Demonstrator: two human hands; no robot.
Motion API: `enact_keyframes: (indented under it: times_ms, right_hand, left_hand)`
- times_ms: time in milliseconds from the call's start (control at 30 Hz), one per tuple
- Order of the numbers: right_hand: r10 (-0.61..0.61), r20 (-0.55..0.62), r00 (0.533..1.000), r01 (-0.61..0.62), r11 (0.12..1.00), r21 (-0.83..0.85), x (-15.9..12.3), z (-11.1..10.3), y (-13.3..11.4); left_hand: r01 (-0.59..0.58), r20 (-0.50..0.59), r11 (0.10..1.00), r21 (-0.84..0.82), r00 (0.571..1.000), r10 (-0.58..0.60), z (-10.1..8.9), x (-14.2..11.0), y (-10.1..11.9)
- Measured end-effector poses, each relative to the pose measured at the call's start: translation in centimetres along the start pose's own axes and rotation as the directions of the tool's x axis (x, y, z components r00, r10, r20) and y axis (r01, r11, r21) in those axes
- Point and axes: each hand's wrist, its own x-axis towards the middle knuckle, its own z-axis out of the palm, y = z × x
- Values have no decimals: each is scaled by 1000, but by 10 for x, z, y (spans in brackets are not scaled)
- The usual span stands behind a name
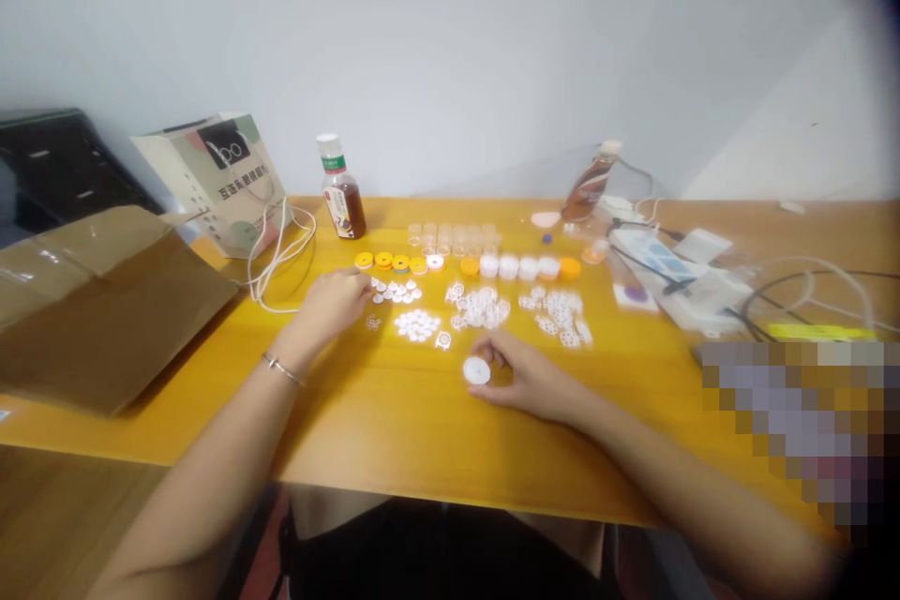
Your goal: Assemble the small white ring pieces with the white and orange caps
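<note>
My right hand [529, 377] rests on the yellow table [394, 431] and pinches a round white disc [476, 370] between thumb and fingers. My left hand [334, 300], with a thin bracelet at the wrist, reaches to a heap of small white flat parts [395, 292]; its fingertips are curled over the heap's left edge, and what they hold is hidden. More heaps of white parts [417, 324] [480, 305] [561, 312] lie between the hands and a row of yellow and white spools [464, 264].
Small clear cups [450, 237] stand behind the spools. A brown-drink bottle [342, 189] and a paper bag [219, 178] with white cord stand at back left, a cardboard box [98, 300] at left. Another bottle [589, 183], a power strip [675, 277] and cables crowd the right.
</note>
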Motion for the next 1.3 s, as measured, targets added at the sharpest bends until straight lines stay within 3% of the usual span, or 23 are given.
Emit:
enact_keyframes:
  times_ms: [133,500,700,1100,1200,1300]
  right_hand:
    - [-11,35,999,10,1000,11,-1,-5,-3]
    - [0,-13,1000,0,1000,16,1,2,4]
    - [-2,-17,1000,3,999,42,0,0,4]
    - [-9,-34,999,10,999,39,0,-1,3]
    - [13,-92,996,-4,995,95,0,0,2]
    - [14,-197,980,17,987,157,1,1,-3]
  left_hand:
    - [13,133,999,51,991,-19,0,-2,-10]
    - [-90,267,984,-155,955,130,9,5,-11]
    - [-47,301,993,-111,950,78,6,2,-6]
    - [-66,226,988,-137,969,96,4,1,-6]
    - [-69,161,956,-285,980,119,0,0,2]
    - [-107,96,814,-571,976,196,1,-1,18]
